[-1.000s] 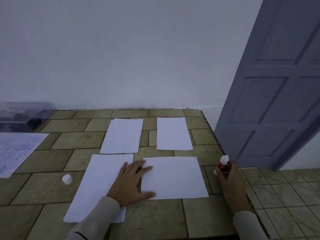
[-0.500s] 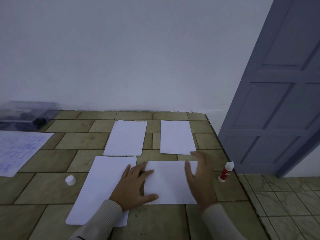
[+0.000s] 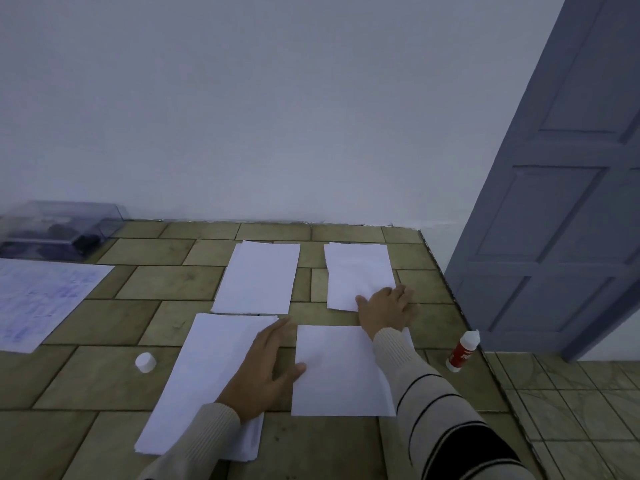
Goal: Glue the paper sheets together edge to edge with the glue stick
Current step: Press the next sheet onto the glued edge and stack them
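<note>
The left hand (image 3: 266,368) lies flat on the left edge of the near sheet (image 3: 336,375). The right hand (image 3: 388,306), fingers loosely spread, touches the far sheet (image 3: 356,271) beyond it. Dragging that sheet back, the sleeve (image 3: 433,396) may topple the glue stick (image 3: 462,351) standing right of the near sheet.

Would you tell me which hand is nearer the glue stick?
Right. The right hand touches the far right sheet, just beyond and left of the glue stick; the left hand rests farther left, on the near sheets.
</note>
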